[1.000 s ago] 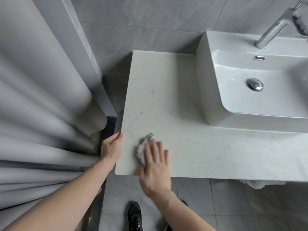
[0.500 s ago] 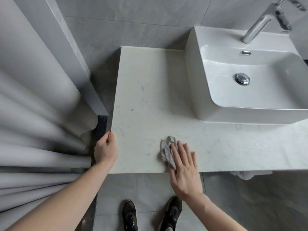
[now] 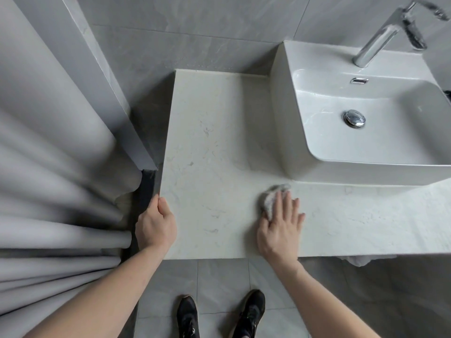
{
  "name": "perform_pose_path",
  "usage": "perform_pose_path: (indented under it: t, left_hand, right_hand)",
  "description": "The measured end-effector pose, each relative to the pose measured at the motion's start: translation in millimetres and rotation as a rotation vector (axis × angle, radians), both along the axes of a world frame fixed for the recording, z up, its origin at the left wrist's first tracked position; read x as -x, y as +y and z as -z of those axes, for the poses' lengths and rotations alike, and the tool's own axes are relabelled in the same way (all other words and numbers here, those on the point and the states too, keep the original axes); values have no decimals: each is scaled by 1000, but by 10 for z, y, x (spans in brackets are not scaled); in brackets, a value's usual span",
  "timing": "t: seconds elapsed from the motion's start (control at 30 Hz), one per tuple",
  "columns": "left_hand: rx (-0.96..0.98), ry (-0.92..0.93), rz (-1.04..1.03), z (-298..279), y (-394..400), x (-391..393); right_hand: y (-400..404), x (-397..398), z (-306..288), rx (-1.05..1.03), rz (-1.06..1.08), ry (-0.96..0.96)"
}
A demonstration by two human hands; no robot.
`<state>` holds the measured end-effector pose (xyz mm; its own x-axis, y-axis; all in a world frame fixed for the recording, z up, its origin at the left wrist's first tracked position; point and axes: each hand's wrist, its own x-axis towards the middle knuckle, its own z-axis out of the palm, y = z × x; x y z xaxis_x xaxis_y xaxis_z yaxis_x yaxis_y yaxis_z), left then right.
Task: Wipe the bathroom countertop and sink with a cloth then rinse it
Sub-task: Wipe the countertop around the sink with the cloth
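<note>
Nearest the camera, below the tabletop's front edge, two black shoes (image 3: 251, 311) stand on the grey floor tiles, set square to the work, which suggests a stance meant for reaching across the surface.

At the near left corner of the tabletop (image 3: 214, 147), the left hand (image 3: 156, 225) grips the edge, thumb on the side face and fingers curled over the top. It holds no tool; the grip looks like a brace, steadying the body while the other arm sweeps.

Further right along the front strip, the right hand (image 3: 280, 228) lies flat with its fingers straight and spread, pressing down on a small crumpled grey-white cloth (image 3: 271, 198). The cloth sits under the fingertips, on the marble surface just in front of the sink's near left corner, and pokes out beyond them. A flat palm rather than a pinch spreads pressure over the rag, which suits wiping; the blur on the cloth fits a stroke under way.

Beyond it, the white vessel sink (image 3: 288, 113) rests on the tabletop, its basin dry-looking with the chrome drain plug (image 3: 354, 118) in the middle. By my reading the basin is not yet wiped.

Farthest back, the chrome faucet (image 3: 380, 37) stands at the sink's rear rim with no water running, so rinsing seems a later step. To the left, a grey curtain (image 3: 53, 167) hangs beside the tiled wall.
</note>
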<state>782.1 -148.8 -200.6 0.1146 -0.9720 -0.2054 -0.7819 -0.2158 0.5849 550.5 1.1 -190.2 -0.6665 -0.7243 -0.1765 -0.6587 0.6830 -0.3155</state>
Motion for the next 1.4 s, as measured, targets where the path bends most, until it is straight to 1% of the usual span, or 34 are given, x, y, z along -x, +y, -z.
perform_pose_path:
  t: [0.07,0.2,0.23,0.3,0.4,0.5,0.57,0.73,0.83,0.9,0.97,1.13,1.3,1.4]
  left_hand:
    - [0,6,-8,3,-3,-1]
    - [12,19,-8,7,-13,1]
    - [19,17,-1,12,-15,-2]
    - [25,16,1,18,-18,-10]
    - [20,14,-3,9,-10,-14]
    - [7,9,6,-6,-1,-18]
    - [2,13,11,-13,3,-16]
    - [-3,6,13,-39,-1,-5]
    - [-10,-19,18,-44,0,4]
    - [-22,-26,16,-49,3,10]
    - [-28,-30,8,-60,3,17]
    - [-23,-23,15,-102,6,37]
    - [-5,-39,-7,-75,-9,37]
    - [20,-30,-4,-94,-11,42]
  right_hand:
    - [-226,-335,-20,15,-178,-40]
    - [-564,-963,-49,12,-606,-101]
    - [-596,-1060,-43,8,-668,-97]
    - [-600,-1112,-36,7,-723,-90]
    - [-461,-866,-8,18,-748,-52]
    - [-185,-394,15,42,-620,-10]
    - [39,9,23,42,-437,14]
    - [462,897,-25,-54,2,39]
    - [387,983,-54,-68,239,18]
    - [229,836,-51,-60,288,-4]
    - [36,585,-33,-45,219,-4]
    - [-576,-187,-6,12,-79,-42]
    - [-1057,-885,-5,36,-632,-93]
    - [-1152,-949,-8,26,-779,-99]
